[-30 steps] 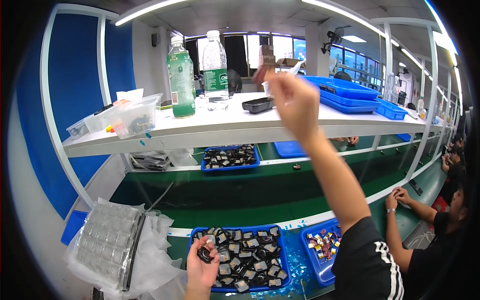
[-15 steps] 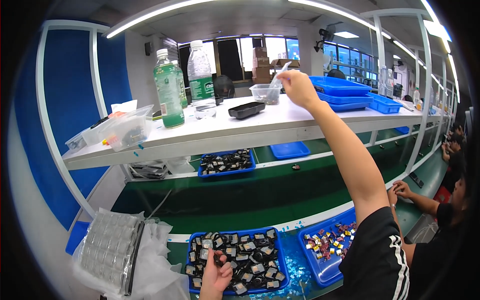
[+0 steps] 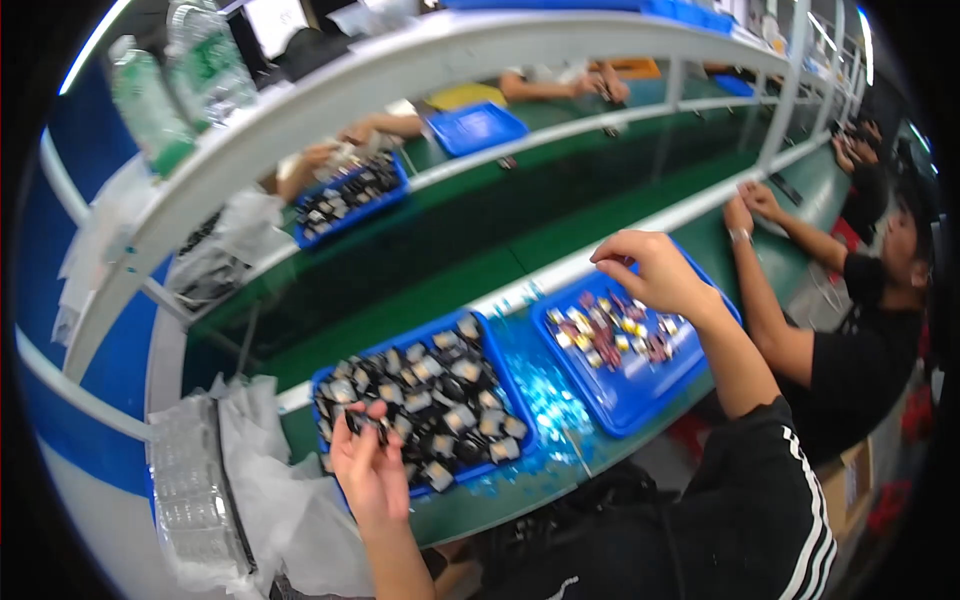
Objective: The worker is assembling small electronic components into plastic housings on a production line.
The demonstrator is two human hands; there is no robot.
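Left hand [image 3: 372,478] holds black unit [image 3: 366,424], left of parts tray [image 3: 640,400]; right hand [image 3: 655,272] half-curled over tray, contents unclear. Likely picking; next needs fine pinch.

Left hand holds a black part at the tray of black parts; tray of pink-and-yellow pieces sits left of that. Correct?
Wrong side: the tray of pink-and-yellow pieces sits right of the tray of black parts in the head view. The left hand does hold a black part.

Left hand [image 3: 372,475] upturned, fingers [image 3: 367,446] curled, right hand [image 3: 655,272] palm-down
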